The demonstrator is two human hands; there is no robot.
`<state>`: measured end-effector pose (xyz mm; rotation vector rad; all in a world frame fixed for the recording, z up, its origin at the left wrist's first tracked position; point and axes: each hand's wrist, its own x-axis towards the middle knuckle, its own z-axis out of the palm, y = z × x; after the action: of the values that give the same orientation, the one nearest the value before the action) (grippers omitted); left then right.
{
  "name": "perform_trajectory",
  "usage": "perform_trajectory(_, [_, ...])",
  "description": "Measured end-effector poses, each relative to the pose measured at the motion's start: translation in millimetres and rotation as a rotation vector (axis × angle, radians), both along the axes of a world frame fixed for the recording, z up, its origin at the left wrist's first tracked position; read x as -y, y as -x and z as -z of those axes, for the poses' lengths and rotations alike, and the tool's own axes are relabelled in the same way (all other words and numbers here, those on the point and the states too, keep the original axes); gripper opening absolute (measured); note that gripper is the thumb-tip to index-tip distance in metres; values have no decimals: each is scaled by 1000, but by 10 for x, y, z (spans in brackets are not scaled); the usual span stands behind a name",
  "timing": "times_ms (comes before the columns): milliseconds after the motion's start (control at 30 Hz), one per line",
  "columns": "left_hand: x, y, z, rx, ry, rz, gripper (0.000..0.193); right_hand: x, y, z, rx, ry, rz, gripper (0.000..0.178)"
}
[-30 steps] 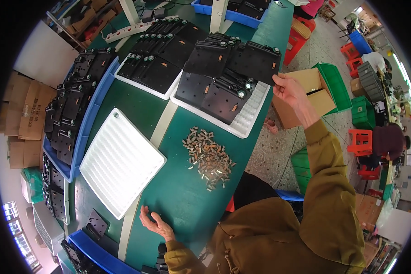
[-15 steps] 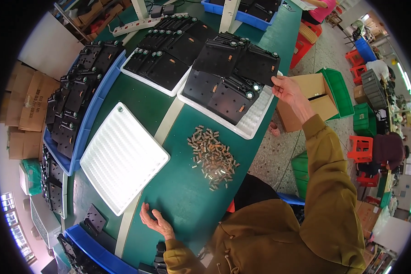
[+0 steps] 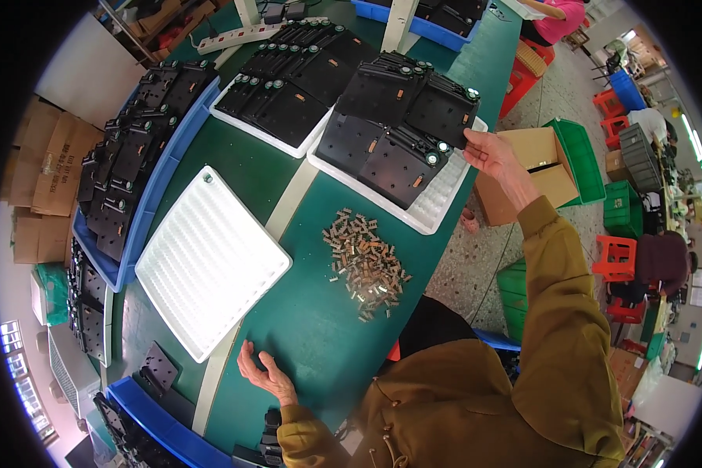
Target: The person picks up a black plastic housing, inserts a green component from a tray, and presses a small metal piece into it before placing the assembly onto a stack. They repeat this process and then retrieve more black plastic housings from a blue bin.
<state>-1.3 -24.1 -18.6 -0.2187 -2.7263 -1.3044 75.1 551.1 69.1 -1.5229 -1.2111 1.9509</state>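
Note:
My right hand [image 3: 491,157] pinches the near right corner of a flat black panel [image 3: 447,108], part of a stack of similar panels with round silver-ended cylinders along one edge. These panels rest in a white ribbed tray [image 3: 423,223] at the table's right edge. My left hand [image 3: 265,373] is low at the left over the green table [image 3: 300,324], fingers loosely curled and apart, holding nothing. Between the hands lies a pile of small metal-and-brown pieces [image 3: 366,261], too small to name surely.
Left of the pile lies another white ribbed tray [image 3: 214,265]. Behind it, a second white tray [image 3: 234,114] carries black panels, as does a long blue bin [image 3: 144,207] at the left. A cardboard box [image 3: 550,168] and green crates stand by the table's right side. Co-workers sit farther off.
The view has shifted slightly. My right hand stays on the panel's corner, and my left hand keeps nearly the same place and shape.

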Motion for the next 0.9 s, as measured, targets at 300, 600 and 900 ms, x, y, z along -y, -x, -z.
perform_trajectory(300, [53,83,-91,-49,91,-43,38,222,-237,-56,-64,-128,-49,19])
perform_trajectory(600, [130,50,-2,-90,77,-37,41,2297,955,-496,-121,-349,-719,17])
perform_trajectory(900, [126,82,-67,-125,34,-41,39,3695,2505,-151,-205,-768,-1241,19])
